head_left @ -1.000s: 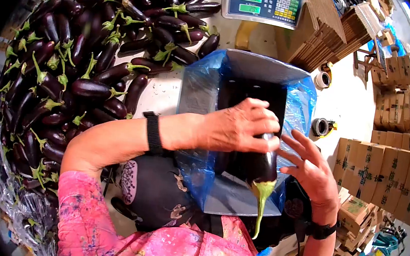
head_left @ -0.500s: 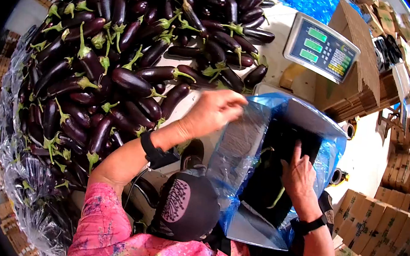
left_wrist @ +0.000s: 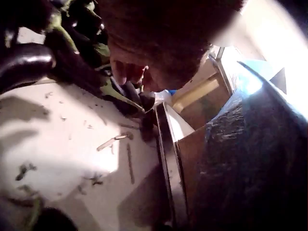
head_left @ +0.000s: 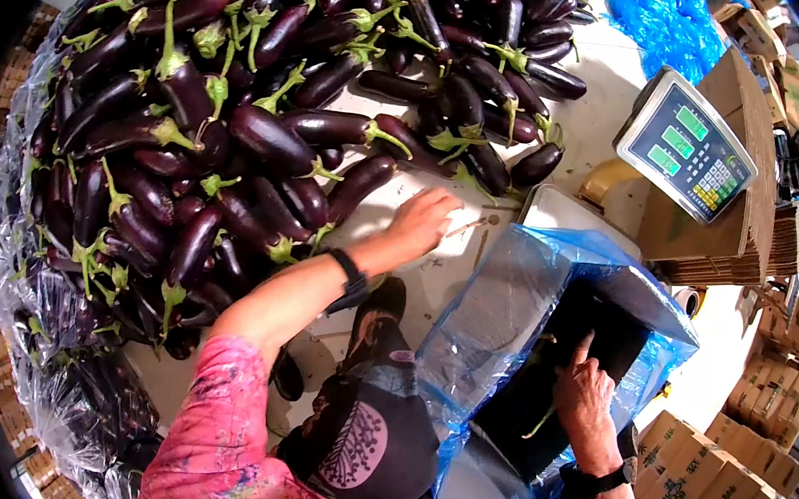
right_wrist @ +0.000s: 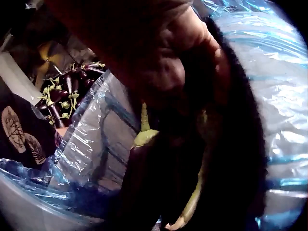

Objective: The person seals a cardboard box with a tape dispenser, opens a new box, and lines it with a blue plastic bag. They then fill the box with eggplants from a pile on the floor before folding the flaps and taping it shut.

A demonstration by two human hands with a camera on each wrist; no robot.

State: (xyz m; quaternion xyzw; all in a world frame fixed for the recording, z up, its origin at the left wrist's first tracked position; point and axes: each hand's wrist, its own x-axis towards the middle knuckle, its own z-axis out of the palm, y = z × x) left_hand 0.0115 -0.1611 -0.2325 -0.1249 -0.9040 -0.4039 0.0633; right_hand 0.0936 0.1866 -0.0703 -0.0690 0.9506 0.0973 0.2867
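Observation:
My left hand [head_left: 422,223] hovers over the pale floor between a big pile of eggplants [head_left: 275,139] and a box, its fingers loosely bent with nothing seen in them. The left wrist view puts the fingers close to an eggplant stem [left_wrist: 118,94]. My right hand [head_left: 587,396] is inside the box [head_left: 492,479], which is lined with blue plastic film [head_left: 485,317]. Its index finger points straight out over dark eggplants there. From the right wrist, a green-capped eggplant [right_wrist: 147,137] and a long curved stem [right_wrist: 195,197] show below the hand; its fingertips are in shadow.
A weighing scale display [head_left: 688,143] stands beyond the box, by folded cardboard [head_left: 756,151]. Blue plastic [head_left: 666,29] lies at the back. Stacked cartons [head_left: 706,486] line the right side, clear plastic sheeting [head_left: 83,392] the left. Plant scraps [left_wrist: 113,142] litter the floor.
The eggplant that the left hand held over the box has been let go inside it. The left hand has moved out leftward toward the pile, while the right hand has gone into the box.

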